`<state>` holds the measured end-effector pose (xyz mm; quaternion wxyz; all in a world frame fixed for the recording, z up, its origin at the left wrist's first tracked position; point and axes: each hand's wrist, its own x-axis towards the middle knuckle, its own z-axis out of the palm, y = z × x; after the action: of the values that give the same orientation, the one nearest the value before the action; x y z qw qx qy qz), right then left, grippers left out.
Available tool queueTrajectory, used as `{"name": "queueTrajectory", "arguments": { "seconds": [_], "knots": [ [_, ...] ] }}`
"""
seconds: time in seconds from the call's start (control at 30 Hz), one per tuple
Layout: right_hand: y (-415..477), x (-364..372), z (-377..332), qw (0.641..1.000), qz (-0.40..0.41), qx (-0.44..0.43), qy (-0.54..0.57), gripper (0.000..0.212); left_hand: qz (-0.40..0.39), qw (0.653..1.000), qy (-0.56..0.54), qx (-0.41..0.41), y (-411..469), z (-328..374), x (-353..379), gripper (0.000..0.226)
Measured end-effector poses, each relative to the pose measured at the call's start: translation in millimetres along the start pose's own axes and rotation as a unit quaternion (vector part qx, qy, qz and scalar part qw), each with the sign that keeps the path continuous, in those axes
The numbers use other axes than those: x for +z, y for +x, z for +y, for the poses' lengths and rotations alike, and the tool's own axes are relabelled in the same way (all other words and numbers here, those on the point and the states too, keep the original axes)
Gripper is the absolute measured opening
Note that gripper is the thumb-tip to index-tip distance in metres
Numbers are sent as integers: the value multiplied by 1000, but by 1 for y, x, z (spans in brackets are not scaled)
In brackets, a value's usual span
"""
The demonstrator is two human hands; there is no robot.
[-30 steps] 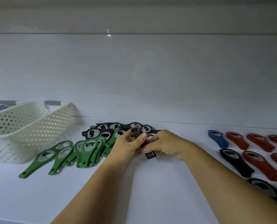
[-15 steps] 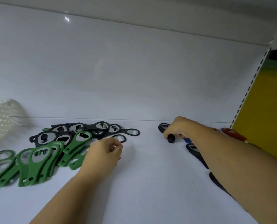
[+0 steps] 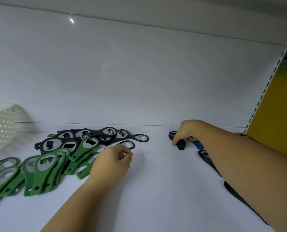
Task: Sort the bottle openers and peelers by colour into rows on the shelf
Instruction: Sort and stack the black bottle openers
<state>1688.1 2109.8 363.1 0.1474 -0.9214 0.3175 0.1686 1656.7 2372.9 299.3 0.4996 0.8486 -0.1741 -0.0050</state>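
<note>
On white shelf [image 3: 156, 190], right hand [image 3: 188, 131] gripping black opener stack [image 3: 181, 145], forearm [image 3: 250, 164] hiding other openers [image 3: 204, 155], left hand [image 3: 112, 159] curled, grasp unclear.

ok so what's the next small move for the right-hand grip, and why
Probably lay the black stack flat on the shelf and let go. The right-hand grip holds it with its lower end about at the shelf surface, right beside the blue opener and near another black opener, so this looks like the black row's spot.
</note>
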Motion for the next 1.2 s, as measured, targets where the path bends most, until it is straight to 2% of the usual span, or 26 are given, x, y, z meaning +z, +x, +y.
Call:
{"name": "queueTrajectory", "arguments": {
  "seconds": [0.1,0.17,0.23,0.37,0.53,0.67,0.8,0.93,0.97,1.1,1.17,1.2],
  "knots": [
    [-11,-9,1,992,103,-51,-57,44,4,1000,-14,-3,0,0,-1,24],
    [-19,-10,-4,975,195,-101,-35,46,9,1000,-20,-5,0,-1,-1,23],
    [-32,3,-20,959,238,-152,14,45,16,999,-29,-8,1,-2,-1,22],
    [-43,62,-61,944,187,-258,84,35,57,997,-42,-30,5,0,-3,21],
    [-37,105,-73,927,209,-275,145,36,167,978,-91,-84,8,-11,-17,21],
    [-39,106,-73,921,188,-327,98,32,172,975,-107,-93,8,-11,-16,21],
    [-39,103,-73,927,159,-322,113,37,182,972,-116,-93,7,-6,-14,21],
    [-38,101,-70,919,144,-326,169,17,199,970,-115,-79,6,-5,-16,21],
    [-37,101,-69,918,134,-326,183,19,201,970,-111,-77,5,-5,-16,21],
    [-36,98,-68,923,91,-324,184,50,200,971,-107,-69,3,-3,-15,21],
    [-36,96,-67,921,82,-323,201,49,203,971,-109,-59,1,-2,-14,20],
    [-36,96,-66,916,84,-323,221,42,211,970,-113,-52,1,-2,-15,20]
  ]
}}
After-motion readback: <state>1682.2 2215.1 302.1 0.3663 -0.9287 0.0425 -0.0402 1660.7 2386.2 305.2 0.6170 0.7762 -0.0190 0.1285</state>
